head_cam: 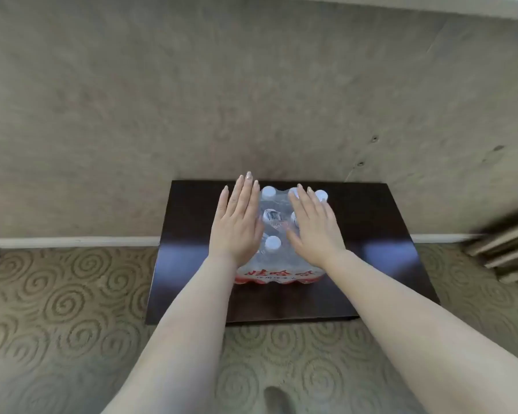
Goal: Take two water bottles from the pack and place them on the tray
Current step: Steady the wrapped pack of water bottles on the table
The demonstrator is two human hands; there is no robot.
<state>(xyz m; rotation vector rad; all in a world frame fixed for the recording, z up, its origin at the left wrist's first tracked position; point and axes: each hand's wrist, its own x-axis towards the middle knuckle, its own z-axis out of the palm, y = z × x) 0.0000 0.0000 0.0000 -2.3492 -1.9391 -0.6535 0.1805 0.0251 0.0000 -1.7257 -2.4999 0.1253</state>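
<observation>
A shrink-wrapped pack of water bottles (277,265) with white caps and red labels stands on a dark brown tabletop (371,234). My left hand (237,222) lies flat and open over the pack's left side, fingers stretched forward. Over the right side of the pack, my right hand (314,225) is spread flat the same way, covering some caps. Neither hand grips anything. White caps (272,242) show between the two hands. No tray is visible.
The small dark table stands against a beige wall (251,85) with a white baseboard. Patterned swirl carpet (57,309) covers the floor around it. Stacked wooden slats (506,249) lie at the right edge.
</observation>
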